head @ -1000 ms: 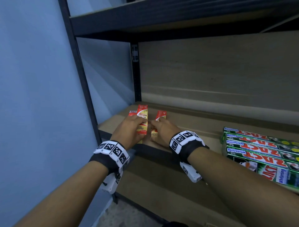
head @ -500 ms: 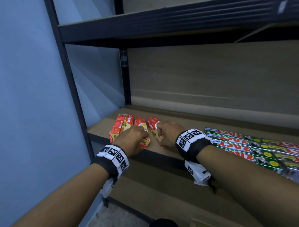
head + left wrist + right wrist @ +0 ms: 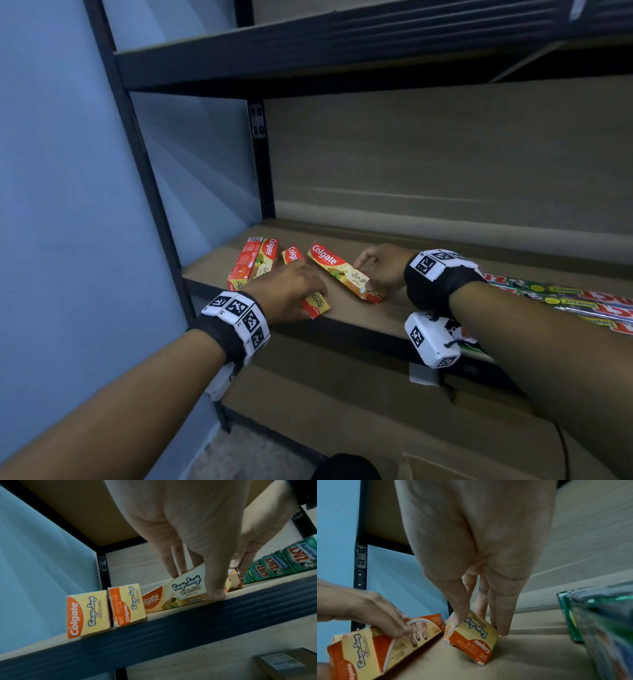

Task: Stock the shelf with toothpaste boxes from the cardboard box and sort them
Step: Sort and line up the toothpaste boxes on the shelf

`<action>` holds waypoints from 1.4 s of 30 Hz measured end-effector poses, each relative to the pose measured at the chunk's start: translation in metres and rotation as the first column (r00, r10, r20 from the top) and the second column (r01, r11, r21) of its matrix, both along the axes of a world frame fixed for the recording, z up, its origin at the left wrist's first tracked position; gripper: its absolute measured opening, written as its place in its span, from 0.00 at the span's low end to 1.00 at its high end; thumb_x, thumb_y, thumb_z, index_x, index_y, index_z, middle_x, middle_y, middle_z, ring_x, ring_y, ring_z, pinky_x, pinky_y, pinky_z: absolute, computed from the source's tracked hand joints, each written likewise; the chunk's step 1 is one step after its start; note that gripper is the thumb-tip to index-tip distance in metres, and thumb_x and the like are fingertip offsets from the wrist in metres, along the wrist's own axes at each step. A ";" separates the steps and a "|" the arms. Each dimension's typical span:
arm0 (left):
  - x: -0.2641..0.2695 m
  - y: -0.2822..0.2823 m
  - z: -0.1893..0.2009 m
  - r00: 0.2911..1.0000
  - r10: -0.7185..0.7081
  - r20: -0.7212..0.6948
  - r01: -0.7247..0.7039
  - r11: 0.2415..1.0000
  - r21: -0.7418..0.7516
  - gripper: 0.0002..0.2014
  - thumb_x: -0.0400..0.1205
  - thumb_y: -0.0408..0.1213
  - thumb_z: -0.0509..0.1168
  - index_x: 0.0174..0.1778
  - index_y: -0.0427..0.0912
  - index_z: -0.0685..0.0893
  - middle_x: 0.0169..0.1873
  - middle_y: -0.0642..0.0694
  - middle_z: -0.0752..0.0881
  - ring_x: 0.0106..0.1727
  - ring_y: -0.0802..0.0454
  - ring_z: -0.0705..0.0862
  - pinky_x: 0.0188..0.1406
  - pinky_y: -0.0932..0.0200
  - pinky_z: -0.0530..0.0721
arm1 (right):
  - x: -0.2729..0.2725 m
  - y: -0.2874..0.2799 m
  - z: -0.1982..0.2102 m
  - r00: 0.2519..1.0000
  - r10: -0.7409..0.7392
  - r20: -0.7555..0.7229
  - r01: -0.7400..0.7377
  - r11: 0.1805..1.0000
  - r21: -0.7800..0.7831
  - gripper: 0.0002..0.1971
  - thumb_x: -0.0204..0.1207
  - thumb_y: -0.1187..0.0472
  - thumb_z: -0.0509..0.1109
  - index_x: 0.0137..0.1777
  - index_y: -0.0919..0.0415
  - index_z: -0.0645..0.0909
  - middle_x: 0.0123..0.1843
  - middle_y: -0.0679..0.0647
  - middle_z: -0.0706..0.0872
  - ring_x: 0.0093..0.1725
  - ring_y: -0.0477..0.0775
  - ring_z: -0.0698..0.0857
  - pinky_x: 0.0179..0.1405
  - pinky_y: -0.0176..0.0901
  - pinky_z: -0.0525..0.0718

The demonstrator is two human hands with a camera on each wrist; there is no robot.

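Several red-and-yellow Colgate toothpaste boxes lie at the left end of the wooden shelf (image 3: pixel 394 308). Two Colgate boxes (image 3: pixel 252 263) (image 3: pixel 106 609) sit side by side by the corner post. My left hand (image 3: pixel 301 287) (image 3: pixel 197 578) grips a third Colgate box (image 3: pixel 317 303) (image 3: pixel 180 592), thumb on its near side and fingers behind it. My right hand (image 3: pixel 368 274) (image 3: pixel 479 623) pinches the near end of a fourth Colgate box (image 3: pixel 337 267) (image 3: pixel 471 634), which lies slanted on the shelf. Green Zact boxes (image 3: pixel 565 298) (image 3: pixel 274 566) (image 3: pixel 590 615) are stacked to the right.
A dark metal upright (image 3: pixel 260 164) stands at the back left corner and a blue wall (image 3: pixel 51 205) is on the left. Another shelf (image 3: pixel 342 44) hangs overhead. A cardboard box (image 3: pixel 288 664) (image 3: pixel 438 467) sits below. Bare shelf board lies between the Colgate and Zact boxes.
Both hands have drawn toward the shelf's front edge and apart. The right hand's box has swung to a slant and moved right. Two boxes at the far left have come into view.
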State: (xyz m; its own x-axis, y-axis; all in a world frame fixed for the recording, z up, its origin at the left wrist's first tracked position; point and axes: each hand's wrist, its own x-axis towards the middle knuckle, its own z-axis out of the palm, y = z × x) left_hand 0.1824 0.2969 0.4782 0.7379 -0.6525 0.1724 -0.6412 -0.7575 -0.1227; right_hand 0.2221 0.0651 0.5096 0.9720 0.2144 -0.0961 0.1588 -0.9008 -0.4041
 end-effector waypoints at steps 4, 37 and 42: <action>0.003 -0.009 0.003 0.998 0.015 -0.069 -0.017 0.999 -0.034 0.26 0.76 0.40 0.76 0.70 0.48 0.81 0.67 0.51 0.81 0.70 0.53 0.75 0.66 0.61 0.67 | 0.003 -0.005 0.001 0.999 -0.012 -0.030 0.013 0.998 0.061 0.21 0.74 0.66 0.78 0.65 0.50 0.83 0.60 0.52 0.86 0.55 0.53 0.86 0.39 0.38 0.82; 0.044 -0.027 -0.005 0.974 0.198 -0.109 -0.223 0.924 -0.310 0.19 0.79 0.39 0.74 0.65 0.58 0.87 0.60 0.53 0.90 0.64 0.52 0.85 0.66 0.50 0.82 | 0.010 -0.016 0.013 0.998 -0.043 0.047 0.052 0.973 -0.225 0.15 0.72 0.58 0.80 0.59 0.51 0.90 0.58 0.47 0.89 0.55 0.49 0.87 0.53 0.41 0.82; 0.044 -0.049 -0.003 0.975 0.198 -0.098 -0.219 0.930 -0.296 0.18 0.81 0.42 0.72 0.67 0.56 0.86 0.64 0.53 0.87 0.68 0.51 0.81 0.61 0.57 0.75 | 0.009 -0.008 0.016 0.997 -0.069 0.027 0.074 0.959 -0.272 0.16 0.77 0.46 0.65 0.48 0.58 0.86 0.46 0.55 0.88 0.44 0.54 0.87 0.48 0.47 0.85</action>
State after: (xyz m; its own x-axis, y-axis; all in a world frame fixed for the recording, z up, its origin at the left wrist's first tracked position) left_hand 0.2264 0.2479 0.4752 0.8680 -0.4071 0.2843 -0.4636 -0.8695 0.1702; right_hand 0.2310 0.0573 0.5260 0.9858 0.1121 -0.1250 0.0944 -0.9857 -0.1394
